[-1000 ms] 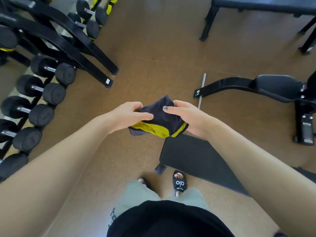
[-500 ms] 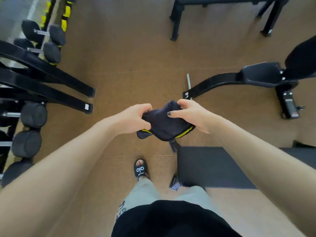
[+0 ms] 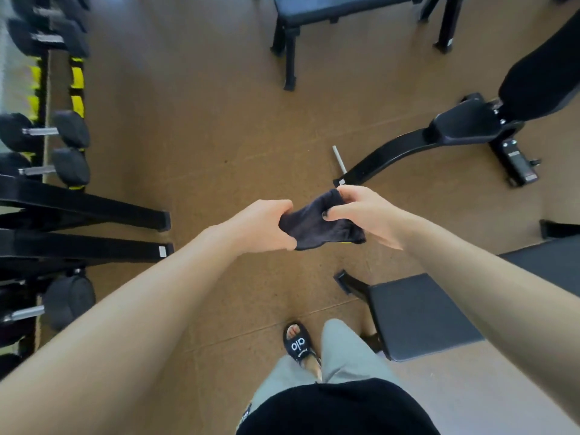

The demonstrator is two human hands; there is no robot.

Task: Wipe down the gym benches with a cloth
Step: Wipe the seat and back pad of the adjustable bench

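A dark navy cloth [image 3: 317, 224] with a sliver of yellow at its lower edge is held in the air in front of me by both hands. My left hand [image 3: 263, 224] grips its left end, and my right hand [image 3: 364, 211] pinches its upper right part. A flat bench with a grey-black pad [image 3: 420, 315] stands low on the right, just beside my legs. Another flat bench [image 3: 332, 7] stands at the top of the view. An adjustable bench [image 3: 464, 124] with a raised black backrest sits at the right.
A dumbbell rack [image 3: 72, 215] with several black dumbbells and long black feet fills the left side. A short metal bar [image 3: 339, 160] lies on the brown floor by the adjustable bench's foot. My sandalled foot [image 3: 298, 343] is on open floor between the rack and the benches.
The view has swung to the left and forward as I step; the near bench now lies lower right. The cloth has been bunched so that far less yellow shows.
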